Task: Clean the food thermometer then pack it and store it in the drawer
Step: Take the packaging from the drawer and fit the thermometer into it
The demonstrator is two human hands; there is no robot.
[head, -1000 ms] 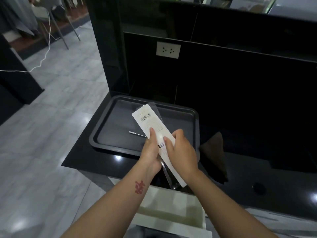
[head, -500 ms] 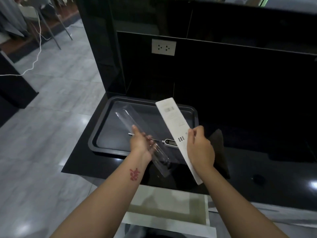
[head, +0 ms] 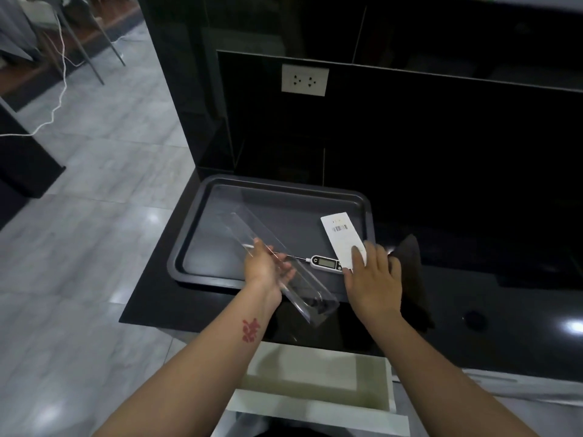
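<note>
A white food thermometer (head: 326, 263) with a grey display and a thin metal probe lies flat in the dark baking tray (head: 202, 216). My left hand (head: 265, 268) grips a long clear plastic packaging sleeve (head: 249, 230), held slanted above the tray's front edge. My right hand (head: 372, 275) rests with spread fingers on a white packaging card (head: 340, 234) with a barcode, which lies at the tray's right side, just beside the thermometer's head. Below the counter edge a white drawer (head: 315, 405) stands pulled out.
A dark cloth (head: 413, 279) lies on the black glossy counter (head: 489, 310) right of the tray. A white wall socket (head: 304, 80) sits on the black back panel. Grey tiled floor (head: 79, 247) drops off left of the counter.
The card and clear sleeve, held together a second ago, have come apart. My right hand has lowered the card onto the tray's right side; my left hand keeps the sleeve.
</note>
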